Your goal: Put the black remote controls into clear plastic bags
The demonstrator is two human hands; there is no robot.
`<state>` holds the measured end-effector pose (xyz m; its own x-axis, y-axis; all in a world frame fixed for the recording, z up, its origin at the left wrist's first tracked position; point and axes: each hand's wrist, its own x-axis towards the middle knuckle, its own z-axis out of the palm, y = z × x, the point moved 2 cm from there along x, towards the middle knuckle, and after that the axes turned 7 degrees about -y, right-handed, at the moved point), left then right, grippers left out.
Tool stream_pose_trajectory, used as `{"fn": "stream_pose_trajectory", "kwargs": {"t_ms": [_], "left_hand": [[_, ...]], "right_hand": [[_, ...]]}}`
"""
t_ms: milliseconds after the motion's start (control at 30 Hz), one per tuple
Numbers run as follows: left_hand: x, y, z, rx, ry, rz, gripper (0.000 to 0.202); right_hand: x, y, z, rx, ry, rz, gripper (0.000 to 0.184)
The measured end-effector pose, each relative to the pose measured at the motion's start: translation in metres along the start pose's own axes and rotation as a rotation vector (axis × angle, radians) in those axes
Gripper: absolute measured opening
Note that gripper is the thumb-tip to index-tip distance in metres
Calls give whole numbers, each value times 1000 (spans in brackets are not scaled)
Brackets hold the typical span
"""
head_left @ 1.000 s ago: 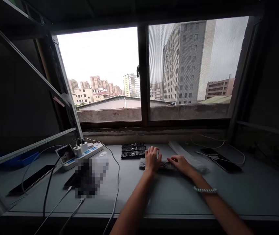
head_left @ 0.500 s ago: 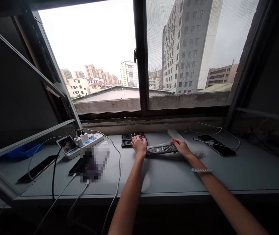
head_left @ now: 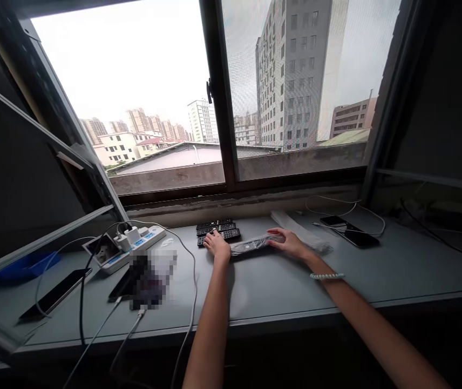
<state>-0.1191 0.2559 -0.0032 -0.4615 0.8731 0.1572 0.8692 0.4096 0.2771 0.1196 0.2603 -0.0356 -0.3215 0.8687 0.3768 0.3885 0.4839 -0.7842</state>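
Observation:
My left hand (head_left: 217,245) rests with its fingers stretched out over the left end of the nearest black remote control (head_left: 231,234). Behind that one, more black remotes (head_left: 215,223) lie side by side in a small stack of rows. A remote control in a clear plastic bag (head_left: 250,246) lies in front and to the right, close to my left wrist. My right hand (head_left: 290,244) has its thumb and fingers around the right end of this bagged remote. Part of the loose plastic (head_left: 296,227) spreads out behind and beyond my right hand.
On the left stand a white power strip (head_left: 136,249) with chargers and several cables, a phone (head_left: 55,294) and a blurred-out device (head_left: 148,283). A black phone (head_left: 350,231) with a white cable lies at the right. A metal shelf frame (head_left: 89,154) rises at the left.
The view has tilted and shifted a little. My left hand has slid toward the left end of the remotes. The bagged remote lies lower and flatter, and my right fingers are spread wider around its end.

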Motion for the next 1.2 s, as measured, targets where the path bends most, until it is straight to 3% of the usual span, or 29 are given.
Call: {"fn": "stream_pose_trajectory", "kwargs": {"t_ms": [133,267,367,500,667,933,1100,1200], "left_hand": [[-1,0,-2,46,-14,11,39],[-2,0,-5,30,8,25,38],[-2,-1,-7,-32,19,10,39],[-1,-3,-6,-68,12,7,39],[-1,-5,-4,-74,5,42,37],[-7,-1,-10,-138,2,-9,40],[-11,9,-21,-245,163,10,39],[-11,12,-28,-377,251,-18,31]], "right_hand": [[0,2,-17,-264,270,27,20],[-8,14,-34,-557,487,281,30],[-11,23,-36,-651,411,454,31],[-12,26,-34,-660,326,496,22],[-16,20,-35,-636,396,542,25],[-20,7,-44,-495,556,624,26],[-18,-8,-50,-389,733,517,30],[-14,-17,-46,-362,701,354,30]]}}
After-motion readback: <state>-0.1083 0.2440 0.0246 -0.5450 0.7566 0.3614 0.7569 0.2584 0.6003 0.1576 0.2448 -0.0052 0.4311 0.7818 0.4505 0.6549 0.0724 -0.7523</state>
